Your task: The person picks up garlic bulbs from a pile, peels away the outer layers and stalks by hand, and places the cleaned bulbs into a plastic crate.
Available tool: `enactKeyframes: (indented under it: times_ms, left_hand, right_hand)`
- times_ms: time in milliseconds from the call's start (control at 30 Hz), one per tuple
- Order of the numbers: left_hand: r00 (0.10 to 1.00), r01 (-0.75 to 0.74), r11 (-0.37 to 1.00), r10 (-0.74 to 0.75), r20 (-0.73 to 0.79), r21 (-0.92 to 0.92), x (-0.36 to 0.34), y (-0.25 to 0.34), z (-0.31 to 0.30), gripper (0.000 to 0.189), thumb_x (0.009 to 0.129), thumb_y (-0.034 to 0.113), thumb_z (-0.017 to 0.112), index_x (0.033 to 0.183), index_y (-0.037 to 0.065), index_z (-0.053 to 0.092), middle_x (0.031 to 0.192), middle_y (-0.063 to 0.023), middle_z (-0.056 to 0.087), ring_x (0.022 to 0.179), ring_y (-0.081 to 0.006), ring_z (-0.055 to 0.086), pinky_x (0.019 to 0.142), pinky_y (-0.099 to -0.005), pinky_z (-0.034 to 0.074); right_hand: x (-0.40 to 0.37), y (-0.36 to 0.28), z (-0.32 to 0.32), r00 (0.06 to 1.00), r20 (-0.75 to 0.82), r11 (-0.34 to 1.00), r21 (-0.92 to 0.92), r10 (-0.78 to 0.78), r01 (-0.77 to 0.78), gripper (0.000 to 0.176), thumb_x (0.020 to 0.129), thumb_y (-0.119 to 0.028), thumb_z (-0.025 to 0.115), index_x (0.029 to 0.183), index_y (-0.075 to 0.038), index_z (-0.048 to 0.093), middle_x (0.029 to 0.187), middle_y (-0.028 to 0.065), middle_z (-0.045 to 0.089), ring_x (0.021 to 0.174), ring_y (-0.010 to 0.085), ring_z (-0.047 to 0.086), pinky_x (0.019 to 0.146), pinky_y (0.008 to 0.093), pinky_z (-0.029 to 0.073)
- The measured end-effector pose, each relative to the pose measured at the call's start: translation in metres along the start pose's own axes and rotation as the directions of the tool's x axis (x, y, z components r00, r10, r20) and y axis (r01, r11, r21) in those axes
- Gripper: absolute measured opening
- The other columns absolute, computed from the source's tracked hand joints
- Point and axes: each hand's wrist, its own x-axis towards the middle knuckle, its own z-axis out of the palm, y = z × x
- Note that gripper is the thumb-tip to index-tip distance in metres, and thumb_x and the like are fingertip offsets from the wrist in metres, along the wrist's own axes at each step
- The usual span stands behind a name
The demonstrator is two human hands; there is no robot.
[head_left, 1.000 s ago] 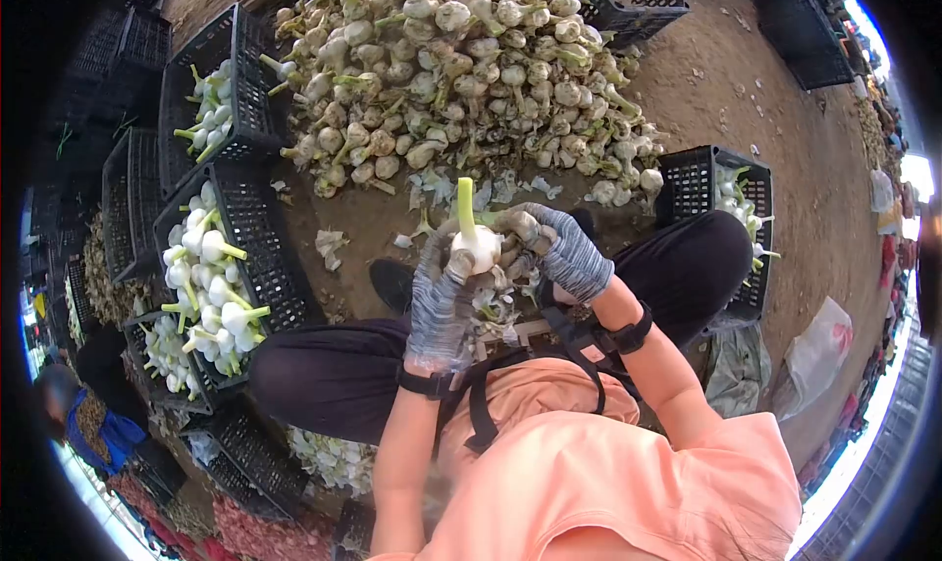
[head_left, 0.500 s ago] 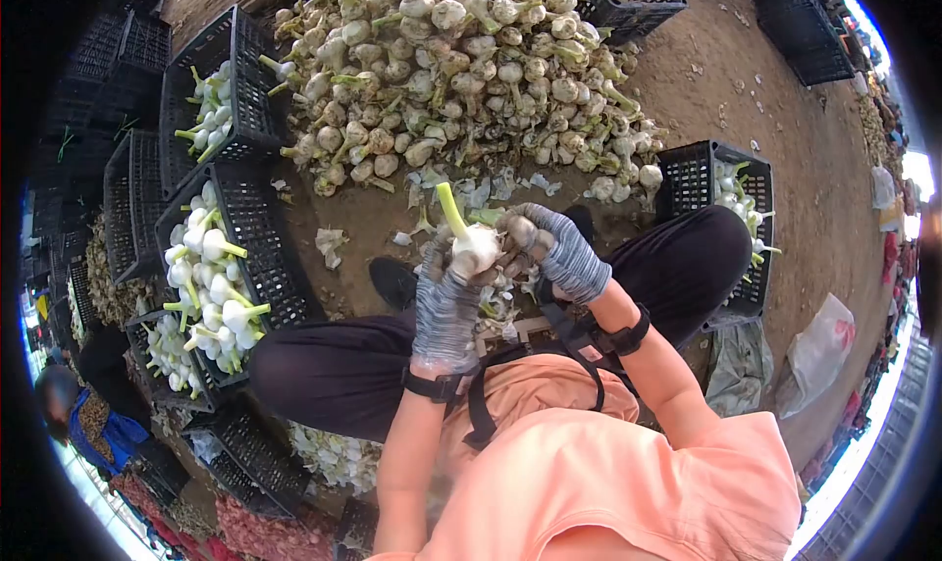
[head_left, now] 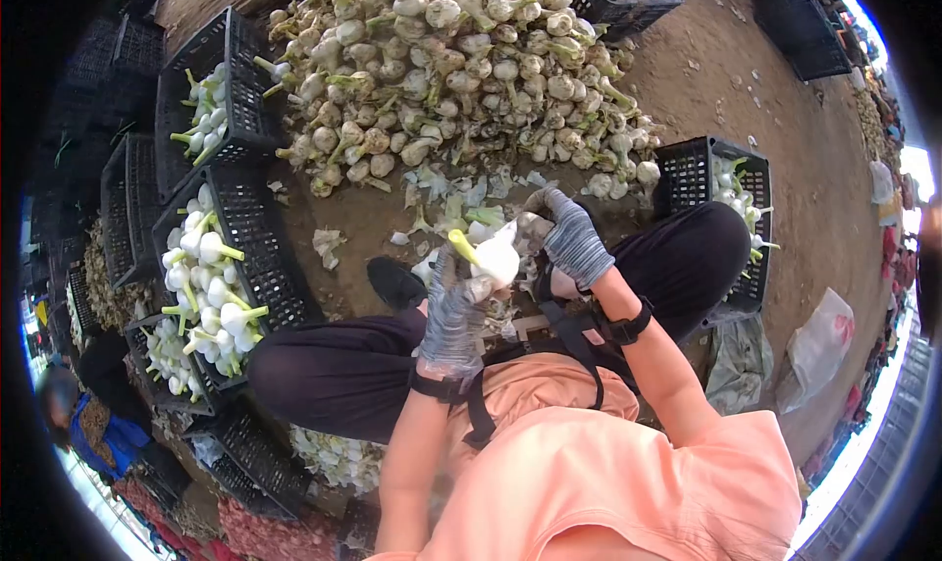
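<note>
A white garlic bulb point(head_left: 498, 258) with a short green-yellow stem sits in my left hand point(head_left: 453, 316), whose gloved fingers are closed round its lower left side. The stem points up and left. A pale, pointed flap of skin stands up from the bulb's upper right. Just right of it is my right hand point(head_left: 571, 239), also in a grey striped glove, its fingers curled together. Whether they grip a bit of skin I cannot make out. Loose peelings point(head_left: 456, 211) lie on the ground beyond my hands.
A large heap of untrimmed garlic point(head_left: 451, 80) rises in front. On my left, black crates point(head_left: 257, 237) hold clean white bulbs; another crate point(head_left: 684, 183) with bulbs stands beside my right knee. Plastic bags point(head_left: 819, 350) lie at right. A person in blue point(head_left: 113, 438) is at far left.
My right hand has moved up and right, away from the bulb. The bulb has tilted and now shows a cleaner, whiter surface, its stem leaning further left. My left hand still holds it.
</note>
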Motion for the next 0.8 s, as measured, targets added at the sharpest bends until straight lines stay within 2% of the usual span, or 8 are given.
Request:
enactKeyframes:
  times_ms: [67,100,367,533,600,667,733,800]
  left_hand:
    - [0.999,0.007,1.000,-0.007,0.049,-0.003,0.004,-0.002,-0.007,0.065,0.062,0.017,0.069,0.120,0.005,0.043,0.105,-0.0132,0.054,0.086,-0.0229,0.057,0.071,-0.0300,0.048]
    - [0.999,-0.006,1.000,0.008,0.053,-0.029,0.007,-0.003,-0.008,0.063,0.063,0.017,0.070,0.119,0.004,0.045,0.104,-0.0127,0.055,0.085,-0.0223,0.058,0.069,-0.0294,0.049]
    - [0.988,-0.137,0.990,0.135,-0.069,-0.028,0.004,0.005,0.002,0.040,0.076,0.018,0.064,0.110,-0.001,0.052,0.104,-0.0128,0.058,0.089,-0.0212,0.058,0.075,-0.0290,0.049]
    - [0.986,-0.147,0.989,0.147,-0.080,-0.001,-0.003,-0.004,0.000,0.038,0.077,0.024,0.066,0.105,0.000,0.054,0.099,-0.0090,0.058,0.089,-0.0179,0.057,0.078,-0.0282,0.047]
    - [0.986,-0.138,0.990,0.139,-0.095,0.015,-0.004,-0.002,0.002,0.037,0.078,0.024,0.066,0.104,0.001,0.054,0.098,-0.0085,0.058,0.088,-0.0174,0.057,0.077,-0.0279,0.047]
    - [0.965,-0.225,0.967,0.238,-0.107,0.120,-0.002,0.003,0.007,0.035,0.079,0.022,0.065,0.103,0.000,0.054,0.096,-0.0082,0.059,0.085,-0.0171,0.058,0.075,-0.0271,0.047]
    - [0.962,-0.238,0.957,0.256,-0.097,0.168,-0.002,0.011,0.007,0.032,0.080,0.020,0.064,0.103,0.000,0.055,0.094,-0.0081,0.060,0.086,-0.0168,0.058,0.076,-0.0276,0.047]
    - [0.933,-0.298,0.875,0.351,-0.076,0.382,-0.001,0.017,0.006,0.029,0.080,0.018,0.063,0.102,0.000,0.056,0.092,-0.0083,0.060,0.086,-0.0169,0.058,0.076,-0.0280,0.047]
  right_hand:
    - [-0.001,-0.015,-0.012,0.887,0.355,0.651,0.604,0.297,-0.459,0.014,0.082,-0.012,0.058,0.089,-0.001,0.054,0.077,0.0038,0.058,0.071,0.0115,0.055,0.066,0.0257,0.046]
    - [0.001,-0.010,-0.009,0.957,0.260,0.761,0.594,0.128,-0.263,0.014,0.083,-0.012,0.058,0.093,-0.003,0.053,0.081,0.0013,0.057,0.072,0.0088,0.055,0.061,0.0228,0.047]
    - [-0.017,-0.034,-0.008,0.937,0.336,0.466,0.817,0.093,-0.340,0.015,0.085,-0.017,0.056,0.090,-0.004,0.049,0.081,0.0024,0.056,0.071,0.0075,0.053,0.063,0.0221,0.046]
    - [-0.019,-0.023,-0.012,0.938,0.331,0.840,0.533,-0.103,-0.095,0.029,0.079,-0.025,0.061,0.095,-0.005,0.047,0.086,0.0052,0.056,0.080,0.0130,0.055,0.065,0.0250,0.047]
    - [-0.021,-0.022,-0.017,0.820,0.559,-0.324,0.759,-0.120,-0.565,0.036,0.074,-0.018,0.063,0.101,-0.005,0.044,0.090,0.0082,0.057,0.086,0.0207,0.057,0.065,0.0288,0.050]
    - [-0.021,0.008,-0.014,0.888,0.366,-0.639,0.619,-0.280,-0.456,0.041,0.070,-0.010,0.061,0.107,-0.005,0.042,0.091,0.0152,0.060,0.090,0.0265,0.058,0.062,0.0321,0.052]
    - [-0.013,0.007,-0.028,0.889,0.457,0.095,0.884,0.033,-0.458,0.030,0.080,-0.021,0.059,0.104,-0.005,0.050,0.087,0.0054,0.058,0.083,0.0164,0.057,0.065,0.0262,0.048]
    - [-0.009,0.019,-0.018,0.856,0.469,0.785,0.437,0.217,-0.439,0.024,0.085,-0.019,0.054,0.101,-0.002,0.056,0.087,0.0045,0.058,0.082,0.0147,0.057,0.071,0.0255,0.047]
